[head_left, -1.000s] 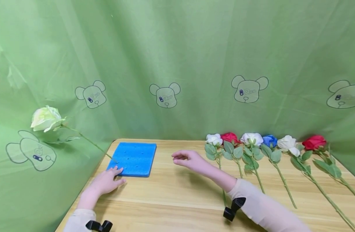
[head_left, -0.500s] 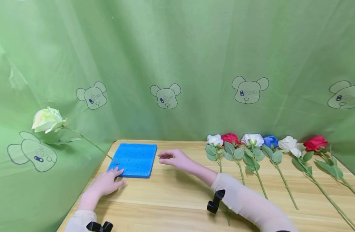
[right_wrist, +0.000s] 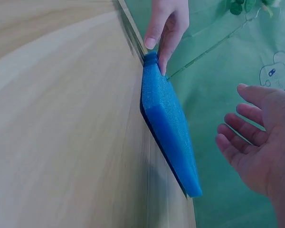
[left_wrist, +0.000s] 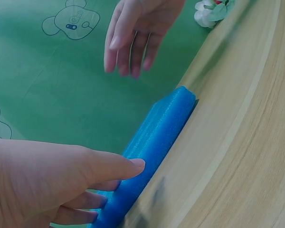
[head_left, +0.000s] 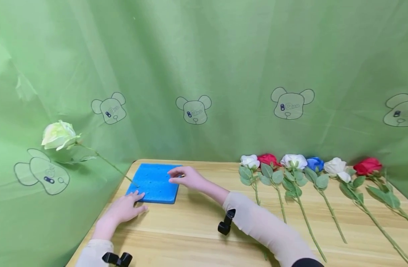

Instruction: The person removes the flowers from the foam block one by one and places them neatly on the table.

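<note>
A blue foam board (head_left: 152, 184) lies flat at the table's left end, with small holes in its top. A pale green-white rose (head_left: 59, 135) stands in it by its stem, leaning far to the left. My left hand (head_left: 124, 207) rests on the board's near left corner, fingertips on top and thumb along the near edge, as the left wrist view also shows with the thumb (left_wrist: 118, 167). Over the board's right edge hovers my right hand (head_left: 189, 178), fingers loosely bent. In the right wrist view this hand (right_wrist: 263, 137) holds nothing and is apart from the foam (right_wrist: 168, 123).
Several artificial roses lie in a row on the right of the wooden table (head_left: 197, 237): white ones (head_left: 249, 161), red ones (head_left: 368, 165) and a blue one (head_left: 315, 163). Their stems point toward the near edge. A green curtain (head_left: 224, 74) hangs behind and at the sides.
My right hand has moved left from the middle of the table to above the board's right edge. My left hand stays on the board's corner, and the leaning rose has not moved.
</note>
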{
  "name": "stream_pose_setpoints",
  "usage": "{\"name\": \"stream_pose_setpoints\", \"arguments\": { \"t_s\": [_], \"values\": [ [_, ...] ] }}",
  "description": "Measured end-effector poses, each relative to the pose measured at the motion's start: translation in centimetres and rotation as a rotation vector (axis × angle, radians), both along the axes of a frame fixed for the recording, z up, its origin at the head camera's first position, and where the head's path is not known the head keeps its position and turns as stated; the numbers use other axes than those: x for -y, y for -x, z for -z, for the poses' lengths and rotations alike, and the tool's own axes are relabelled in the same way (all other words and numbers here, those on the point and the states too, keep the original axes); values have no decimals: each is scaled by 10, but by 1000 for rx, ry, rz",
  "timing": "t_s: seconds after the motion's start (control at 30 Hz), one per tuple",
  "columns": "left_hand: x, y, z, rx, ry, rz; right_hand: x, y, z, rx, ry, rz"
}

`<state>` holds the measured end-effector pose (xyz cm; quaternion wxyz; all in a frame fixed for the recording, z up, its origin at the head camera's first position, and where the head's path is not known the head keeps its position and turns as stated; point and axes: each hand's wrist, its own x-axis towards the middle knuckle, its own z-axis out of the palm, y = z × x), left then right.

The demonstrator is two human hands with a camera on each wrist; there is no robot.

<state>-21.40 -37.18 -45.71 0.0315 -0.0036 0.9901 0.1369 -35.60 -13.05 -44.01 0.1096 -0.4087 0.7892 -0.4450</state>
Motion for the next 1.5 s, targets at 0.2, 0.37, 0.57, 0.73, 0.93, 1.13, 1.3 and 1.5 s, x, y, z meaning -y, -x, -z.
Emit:
{"name": "stream_pose_setpoints", "arguments": {
  "t_s": [0.2,0.37,0.57,0.73,0.93,1.13,1.3,1.5],
  "values": [
    [1,1,-3,12,-1,-1,26,10,9,-11,4,21],
    [5,0,-2,10,11,-1,46,15,16,-25,3,-7],
    [8,2,-3,6,18,6,64,20,28,10,49,-24],
    [9,2,-4,4,9,6,74,26,37,137,109,17],
    [9,3,-2,-1,8,8,85,29,43,225,174,51],
    [8,4,0,2,10,8,95,28,48,228,160,50],
    [8,4,-1,-3,11,-2,105,26,48,206,150,26],
    [8,4,0,-6,20,16,115,20,48,199,138,11]
  ]
}}
